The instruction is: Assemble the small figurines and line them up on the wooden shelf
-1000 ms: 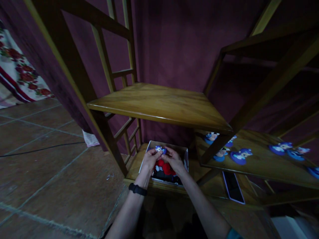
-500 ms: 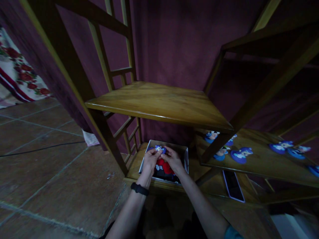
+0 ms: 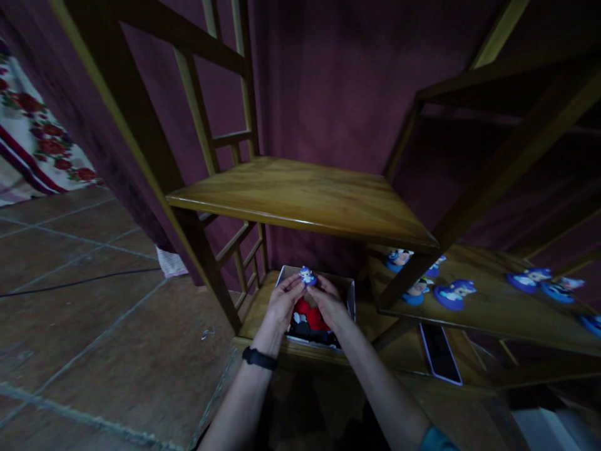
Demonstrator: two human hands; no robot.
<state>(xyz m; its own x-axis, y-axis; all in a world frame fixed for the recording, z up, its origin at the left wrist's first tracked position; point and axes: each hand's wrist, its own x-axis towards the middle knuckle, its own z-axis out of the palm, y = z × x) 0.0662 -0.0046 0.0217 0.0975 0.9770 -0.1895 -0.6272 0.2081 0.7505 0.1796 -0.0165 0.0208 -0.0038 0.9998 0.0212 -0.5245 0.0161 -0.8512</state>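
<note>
Between my two hands is a small blue-and-white figurine (image 3: 307, 276) on a round blue base, held above an open box. My left hand (image 3: 284, 303), with a black band on its wrist, grips the figurine from the left. From the right, my right hand (image 3: 328, 300) pinches the same base. The white-edged cardboard box (image 3: 353, 308) stands on the lowest shelf under my hands. Inside it lie a red object (image 3: 313, 317) and dark things that I cannot make out, partly covered by my hands.
A bare-topped wooden shelf board (image 3: 300, 191) juts out above the box. Several similar figurines, one of them purple-blue (image 3: 454, 294), stand on the shelf to the right. A phone (image 3: 440, 352) lies below them. A wooden post (image 3: 413, 275) rises between box and figurines.
The figurine has turned more upright in my hands and shifted slightly right and up. Both hands have kept hold of it over the box.
</note>
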